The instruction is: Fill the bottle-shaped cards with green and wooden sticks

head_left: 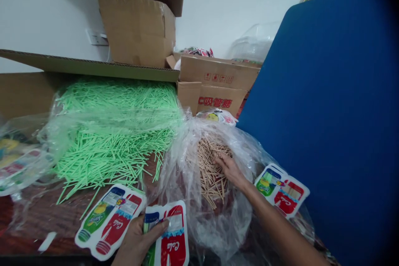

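Observation:
My left hand (pixel 140 235) grips a bottle-shaped pouch (pixel 173 237) printed green and red, thumb across its front, at the bottom centre. Another such pouch (pixel 109 220) lies just left of it. My right hand (pixel 229 168) reaches into an open clear plastic bag (pixel 183 174) and touches the thin brown sticks (pixel 207 162) in it; its fingertips are curled among them, and what they hold is too small to make out. A large heap of green sticks (pixel 115 149) spills from plastic at the left. More pouches (pixel 282 191) lie to the right of my right forearm.
An open cardboard box (pixel 28 91) stands behind the green sticks, with more boxes (pixel 134 29) against the wall. A tall blue panel (pixel 327 112) bounds the right side. Plastic-wrapped pouches (pixel 21 166) lie far left on the dark table (pixel 62 220).

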`<state>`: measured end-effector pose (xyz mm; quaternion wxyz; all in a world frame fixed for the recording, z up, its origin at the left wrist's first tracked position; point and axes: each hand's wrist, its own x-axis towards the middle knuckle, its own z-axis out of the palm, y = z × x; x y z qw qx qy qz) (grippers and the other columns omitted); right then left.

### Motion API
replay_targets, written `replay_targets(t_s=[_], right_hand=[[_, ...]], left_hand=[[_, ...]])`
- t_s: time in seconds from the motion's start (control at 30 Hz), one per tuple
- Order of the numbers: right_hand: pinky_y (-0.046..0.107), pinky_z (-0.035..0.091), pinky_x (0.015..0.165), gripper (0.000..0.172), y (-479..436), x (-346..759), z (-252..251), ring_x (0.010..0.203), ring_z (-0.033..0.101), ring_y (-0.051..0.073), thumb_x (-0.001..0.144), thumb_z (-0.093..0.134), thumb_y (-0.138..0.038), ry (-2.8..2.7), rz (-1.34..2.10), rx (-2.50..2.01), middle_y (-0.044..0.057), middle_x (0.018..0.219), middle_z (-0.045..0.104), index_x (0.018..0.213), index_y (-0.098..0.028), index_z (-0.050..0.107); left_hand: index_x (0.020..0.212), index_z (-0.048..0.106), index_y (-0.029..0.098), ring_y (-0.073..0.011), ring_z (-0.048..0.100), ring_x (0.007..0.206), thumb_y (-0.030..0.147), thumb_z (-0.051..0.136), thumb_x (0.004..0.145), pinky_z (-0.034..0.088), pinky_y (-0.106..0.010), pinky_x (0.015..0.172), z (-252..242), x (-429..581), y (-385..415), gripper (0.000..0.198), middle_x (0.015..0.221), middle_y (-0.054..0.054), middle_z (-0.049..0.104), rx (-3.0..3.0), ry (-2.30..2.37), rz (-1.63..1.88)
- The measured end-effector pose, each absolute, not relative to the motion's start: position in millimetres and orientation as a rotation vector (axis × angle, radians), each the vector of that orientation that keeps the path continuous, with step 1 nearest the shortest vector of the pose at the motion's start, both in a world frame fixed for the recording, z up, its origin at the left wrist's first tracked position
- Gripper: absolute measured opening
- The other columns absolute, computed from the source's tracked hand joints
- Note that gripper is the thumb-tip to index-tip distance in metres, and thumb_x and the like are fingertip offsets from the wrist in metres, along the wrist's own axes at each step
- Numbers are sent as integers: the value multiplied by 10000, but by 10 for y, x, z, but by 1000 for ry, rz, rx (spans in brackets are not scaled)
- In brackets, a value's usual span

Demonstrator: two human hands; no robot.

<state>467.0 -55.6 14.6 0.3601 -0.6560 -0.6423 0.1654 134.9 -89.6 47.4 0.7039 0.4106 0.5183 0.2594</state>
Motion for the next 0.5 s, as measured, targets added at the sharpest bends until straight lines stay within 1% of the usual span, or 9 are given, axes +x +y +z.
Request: replay_targets(t_s=[0.07,0.17,0.23,0.3,0.4,0.5], right_hand=[[305,444,731,330,-623,4507,105,734,568,183,904,414,-486,-1336,630,-1586,21,790,645,888,-205,587],[302,436,730,325,-766,4252,-52,707,555,182,846,503,-511,-1064,740,-1523,14,744,625,822,-198,586],[301,421,782,301,-868,4111,-177,764,562,185,841,520,-484,-1044,736,-1539,18,783,635,779,-197,587],[299,411,810,271,-941,4023,-276,814,569,188,849,516,-453,-1069,741,-1544,17,831,647,799,-200,600],[292,417,771,271,-956,4012,-333,786,567,186,848,511,-443,-1082,761,-1567,13,811,646,791,-199,615],[293,425,733,301,-897,4098,-302,743,561,188,828,530,-470,-1074,772,-1601,20,775,646,760,-193,625]], left_hand=[[660,686,153,-250,677,559,433,828,535,540,-297,525,475,1351,-897,338,606,-56,732,899,1161,595],[665,686,149,-248,683,570,400,829,548,545,-301,548,498,1357,-907,312,635,-54,740,883,1161,618],[669,688,143,-239,679,554,387,822,563,541,-298,540,514,1363,-918,298,641,-55,742,863,1148,625],[671,688,138,-233,675,545,375,821,565,536,-294,535,524,1371,-928,292,613,-51,733,847,1132,635],[668,688,135,-233,677,549,366,826,559,535,-289,540,530,1380,-936,291,576,-43,720,848,1119,644],[652,680,140,-225,673,539,375,834,547,533,-283,532,526,1384,-940,300,592,-46,728,847,1117,652]])
